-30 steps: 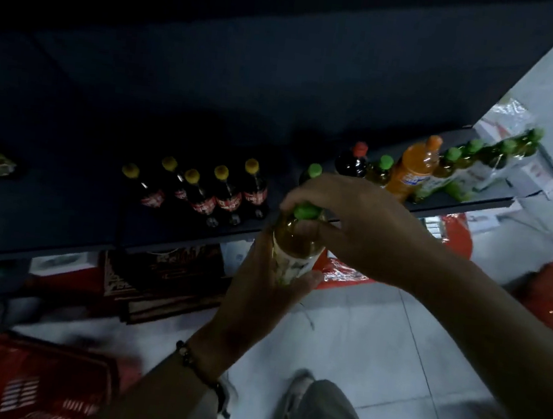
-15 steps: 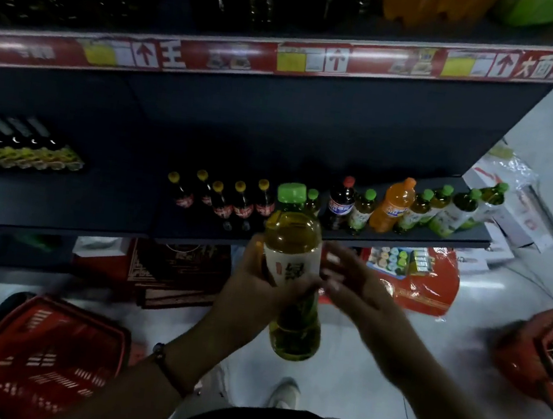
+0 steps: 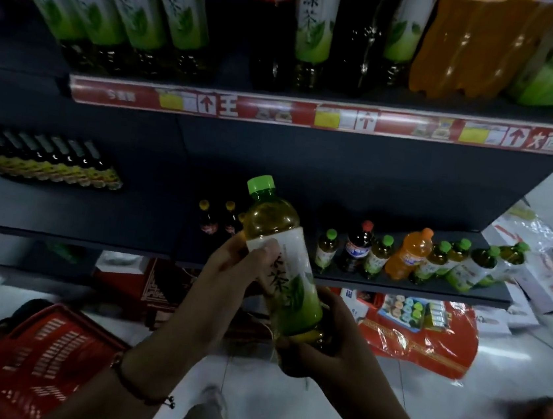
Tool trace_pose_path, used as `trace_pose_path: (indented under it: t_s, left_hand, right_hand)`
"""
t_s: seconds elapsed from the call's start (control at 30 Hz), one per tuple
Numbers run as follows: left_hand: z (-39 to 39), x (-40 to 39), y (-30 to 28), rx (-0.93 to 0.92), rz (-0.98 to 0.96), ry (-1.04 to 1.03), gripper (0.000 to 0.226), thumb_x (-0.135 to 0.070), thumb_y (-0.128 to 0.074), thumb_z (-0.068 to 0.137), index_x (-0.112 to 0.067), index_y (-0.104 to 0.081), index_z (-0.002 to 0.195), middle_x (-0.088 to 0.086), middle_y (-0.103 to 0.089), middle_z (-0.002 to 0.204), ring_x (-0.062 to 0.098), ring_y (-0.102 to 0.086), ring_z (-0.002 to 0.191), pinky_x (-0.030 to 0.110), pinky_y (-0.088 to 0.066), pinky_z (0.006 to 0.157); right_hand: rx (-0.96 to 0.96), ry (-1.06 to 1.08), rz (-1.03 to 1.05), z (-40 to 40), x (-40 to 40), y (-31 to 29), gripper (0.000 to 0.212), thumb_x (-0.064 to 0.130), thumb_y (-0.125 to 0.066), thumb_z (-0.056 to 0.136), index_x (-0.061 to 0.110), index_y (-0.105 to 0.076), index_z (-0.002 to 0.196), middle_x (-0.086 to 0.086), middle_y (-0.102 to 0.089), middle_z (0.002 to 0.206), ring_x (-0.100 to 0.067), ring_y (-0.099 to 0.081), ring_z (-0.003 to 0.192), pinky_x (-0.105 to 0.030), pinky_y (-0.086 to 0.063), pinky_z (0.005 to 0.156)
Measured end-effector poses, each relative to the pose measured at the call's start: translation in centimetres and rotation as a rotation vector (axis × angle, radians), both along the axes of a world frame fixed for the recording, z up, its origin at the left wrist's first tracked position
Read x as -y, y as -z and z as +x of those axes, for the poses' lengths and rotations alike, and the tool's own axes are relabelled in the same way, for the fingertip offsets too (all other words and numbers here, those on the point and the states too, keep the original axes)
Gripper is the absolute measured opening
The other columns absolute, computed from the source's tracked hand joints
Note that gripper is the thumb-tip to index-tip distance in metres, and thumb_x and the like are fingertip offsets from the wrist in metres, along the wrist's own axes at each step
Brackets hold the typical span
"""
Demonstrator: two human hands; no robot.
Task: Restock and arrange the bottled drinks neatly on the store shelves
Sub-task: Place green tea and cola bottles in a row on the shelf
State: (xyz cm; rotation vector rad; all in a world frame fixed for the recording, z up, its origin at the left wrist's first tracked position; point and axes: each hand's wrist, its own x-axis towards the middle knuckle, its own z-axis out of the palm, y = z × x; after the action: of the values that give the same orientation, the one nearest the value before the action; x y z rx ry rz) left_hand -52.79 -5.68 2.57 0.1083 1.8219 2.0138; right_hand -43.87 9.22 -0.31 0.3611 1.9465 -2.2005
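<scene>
Now right hand [image 3: 325,345] also grips the green-tea bottle [image 3: 279,261] base.

The clear plastic tea bottle with a bright green cap [image 3: 277,261] holds amber-yellow liquid; its wrap label runs white at the top to leaf-green below, with black characters. On the dark grey metal lower shelf [image 3: 397,285] stand green-capped tea bottles, one solid orange soda bottle with an orange cap [image 3: 409,253], and a dark cola bottle with a red cap [image 3: 357,247] and what looks like a blue label. The red price strip [image 3: 313,114] carries yellow and white tags. At near left, a red slotted plastic basket [image 3: 43,365].
</scene>
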Motion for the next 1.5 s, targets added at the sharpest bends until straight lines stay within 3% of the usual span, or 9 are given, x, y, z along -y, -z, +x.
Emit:
trace_pose_path:
  t_s: [0.1,0.17,0.37,0.5,0.77,0.9,1.13,1.4,1.5]
  left_hand:
    - [-1.6,1.2,-0.5,-0.021,0.003,-0.014,0.022,-0.039,-0.067,0.087,-0.032,-0.07,0.107,0.004,-0.073,0.109,0.023,-0.068,0.107,0.046,-0.055,0.09]
    - [-2.7,2.0,-1.0,-0.022,0.015,-0.031,0.029,-0.037,-0.066,0.082,-0.03,-0.07,0.11,0.005,-0.073,0.108,0.024,-0.069,0.106,0.046,-0.056,0.09]
    - [-6.9,4.6,-3.4,-0.235,0.015,-0.017,0.03,-0.022,-0.063,0.086,-0.023,-0.068,0.116,0.002,-0.073,0.105,0.013,-0.07,0.096,0.018,-0.054,0.074]
    - [-10.0,6.4,-5.4,-0.328,0.063,-0.013,0.032,-0.022,-0.067,0.08,-0.03,-0.069,0.111,0.003,-0.074,0.101,0.018,-0.072,0.094,0.033,-0.061,0.073]
    - [-17.4,9.5,-9.7,-0.601,0.026,0.011,0.055,-0.011,-0.078,0.076,-0.018,-0.058,0.127,-0.007,-0.074,0.11,0.008,-0.069,0.102,0.019,-0.054,0.081]
    - [-21.3,9.6,-11.5,-0.765,-0.028,0.053,0.062,-0.013,-0.082,0.077,-0.023,-0.053,0.131,-0.007,-0.069,0.12,0.01,-0.067,0.109,0.037,-0.058,0.089]
    - [-27.0,8.1,-13.5,-0.982,-0.05,0.033,0.066,-0.022,-0.08,0.081,-0.034,-0.044,0.135,-0.014,-0.061,0.128,0.004,-0.06,0.117,0.036,-0.054,0.096]
    - [-31.5,6.3,-13.2,-1.297,-0.398,-0.087,0.081,-0.047,-0.071,0.082,-0.024,-0.034,0.151,-0.004,-0.043,0.134,0.013,-0.048,0.126,0.04,-0.051,0.099]
    - [-32.2,6.1,-13.1,-1.425,-0.579,-0.196,0.077,-0.045,-0.07,0.086,-0.02,-0.037,0.15,0.003,-0.047,0.134,0.013,-0.048,0.12,0.028,-0.046,0.096]
  right_hand:
    - [-0.032,-0.03,0.056,-1.5,0.7,-1.2,0.061,0.023,-0.077,0.064,0.038,-0.047,0.115,0.022,-0.067,0.096,-0.01,-0.069,0.088,-0.027,-0.057,0.067]
    - [-0.04,-0.031,0.067,-2.5,1.3,-2.0,0.06,0.023,-0.077,0.064,0.039,-0.047,0.113,0.021,-0.068,0.095,-0.006,-0.069,0.088,-0.022,-0.055,0.066]
    - [-0.102,-0.008,0.138,-6.8,3.1,-3.5,0.059,0.007,-0.078,0.074,0.037,-0.049,0.116,0.02,-0.069,0.098,-0.007,-0.069,0.092,-0.025,-0.057,0.071]
    - [-0.191,0.016,0.201,-10.5,4.8,-5.1,0.056,0.001,-0.076,0.076,0.046,-0.058,0.105,0.01,-0.072,0.096,-0.013,-0.07,0.087,-0.026,-0.055,0.069]
    - [-0.433,0.037,0.433,-18.5,8.0,-8.4,0.054,0.012,-0.077,0.08,0.043,-0.057,0.12,0.022,-0.067,0.112,0.003,-0.063,0.104,-0.015,-0.051,0.084]
    - [-0.581,0.171,0.674,-23.3,8.5,-9.4,0.054,0.018,-0.079,0.077,0.037,-0.058,0.123,0.019,-0.061,0.109,0.006,-0.055,0.103,-0.007,-0.042,0.082]
    - [-0.603,0.36,0.894,-30.0,8.4,-11.0,0.06,0.025,-0.075,0.079,0.036,-0.051,0.132,0.013,-0.056,0.107,-0.001,-0.055,0.097,-0.021,-0.048,0.08]
    - [-0.595,0.467,0.996,-33.8,8.0,-10.2,0.06,0.02,-0.074,0.079,0.031,-0.048,0.132,0.011,-0.063,0.115,-0.006,-0.059,0.106,-0.031,-0.054,0.088]
    - [-0.539,0.518,1.116,-34.4,8.1,-9.3,0.064,0.025,-0.074,0.08,0.024,-0.044,0.136,0.006,-0.059,0.115,-0.012,-0.054,0.109,-0.035,-0.05,0.094]
